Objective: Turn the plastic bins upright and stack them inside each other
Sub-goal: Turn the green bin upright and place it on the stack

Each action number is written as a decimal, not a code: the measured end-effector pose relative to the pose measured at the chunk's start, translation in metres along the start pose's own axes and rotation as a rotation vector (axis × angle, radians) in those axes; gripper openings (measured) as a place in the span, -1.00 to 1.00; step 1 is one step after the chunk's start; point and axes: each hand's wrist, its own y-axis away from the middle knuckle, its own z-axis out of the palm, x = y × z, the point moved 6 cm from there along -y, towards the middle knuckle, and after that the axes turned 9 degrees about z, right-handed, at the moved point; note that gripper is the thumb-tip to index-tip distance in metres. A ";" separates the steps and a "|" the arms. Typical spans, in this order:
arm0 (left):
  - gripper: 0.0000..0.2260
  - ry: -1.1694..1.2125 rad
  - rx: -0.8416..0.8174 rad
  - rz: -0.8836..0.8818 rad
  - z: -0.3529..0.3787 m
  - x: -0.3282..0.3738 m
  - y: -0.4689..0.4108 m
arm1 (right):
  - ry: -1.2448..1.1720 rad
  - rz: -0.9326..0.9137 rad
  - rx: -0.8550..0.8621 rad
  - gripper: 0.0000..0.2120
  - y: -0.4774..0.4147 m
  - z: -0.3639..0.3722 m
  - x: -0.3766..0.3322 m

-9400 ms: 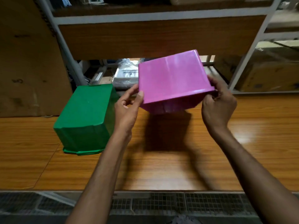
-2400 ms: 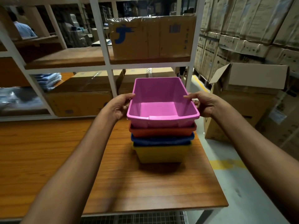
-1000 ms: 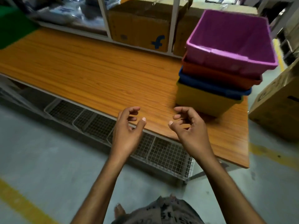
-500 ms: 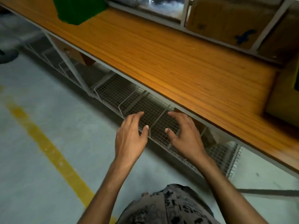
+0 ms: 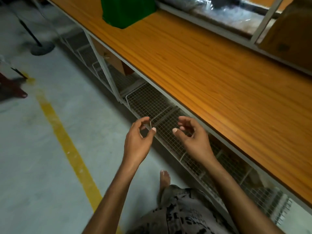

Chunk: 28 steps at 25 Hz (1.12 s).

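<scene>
A green plastic bin (image 5: 127, 10) lies upside down on the wooden table (image 5: 211, 68) at the top of the view, cut off by the frame edge. My left hand (image 5: 137, 139) and my right hand (image 5: 194, 138) hang side by side in front of the table's near edge, well below and to the right of the green bin. Both hands hold nothing, with fingers loosely curled and apart. The stack of pink, orange, blue and yellow bins is out of view.
A wire mesh shelf (image 5: 152, 105) runs under the table. A cardboard box (image 5: 290, 29) and plastic-wrapped goods (image 5: 228, 14) sit on the rack behind the table. A yellow floor line (image 5: 67, 146) crosses the concrete. A stand base (image 5: 42, 48) is at the left.
The pink bin was set into the stack and let go. The view has swung left along the table; the stack left the frame and the green bin came nearer.
</scene>
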 end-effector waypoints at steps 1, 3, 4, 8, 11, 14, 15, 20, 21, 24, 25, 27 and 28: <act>-0.63 0.004 0.016 -0.008 -0.005 -0.002 -0.023 | -0.034 0.005 -0.009 -0.61 -0.026 0.008 -0.009; -0.61 -0.008 0.042 -0.008 -0.018 -0.002 -0.063 | -0.093 0.008 -0.030 -0.64 -0.068 0.023 -0.032; -0.61 -0.012 0.056 0.001 -0.025 0.001 -0.084 | -0.120 0.000 -0.039 -0.65 -0.089 0.029 -0.047; -0.61 -0.005 0.061 0.019 -0.055 0.007 -0.172 | -0.127 -0.052 -0.038 -0.69 -0.166 0.054 -0.102; -0.63 0.006 0.077 0.034 -0.079 -0.001 -0.238 | -0.134 -0.081 -0.055 -0.70 -0.216 0.085 -0.139; -0.64 0.015 0.086 0.043 -0.114 -0.025 -0.311 | -0.134 -0.105 -0.063 -0.71 -0.268 0.134 -0.172; -0.64 0.013 0.088 0.044 -0.127 -0.034 -0.334 | -0.149 -0.103 -0.057 -0.71 -0.285 0.151 -0.181; -0.64 0.036 0.027 0.023 -0.200 -0.073 -0.452 | -0.188 -0.068 -0.009 -0.71 -0.360 0.244 -0.230; -0.64 0.050 0.011 0.034 -0.218 -0.075 -0.477 | -0.198 -0.066 0.010 -0.71 -0.373 0.263 -0.247; -0.66 0.071 -0.024 0.063 -0.252 -0.077 -0.547 | -0.212 -0.066 0.072 -0.71 -0.413 0.298 -0.287; -0.65 0.081 -0.042 0.073 -0.257 -0.077 -0.568 | -0.205 -0.070 0.095 -0.71 -0.426 0.305 -0.297; -0.64 0.089 -0.095 0.099 -0.259 -0.079 -0.610 | -0.203 -0.066 0.156 -0.71 -0.453 0.315 -0.312; -0.63 0.089 -0.113 0.116 -0.258 -0.079 -0.630 | -0.198 -0.065 0.188 -0.71 -0.466 0.317 -0.318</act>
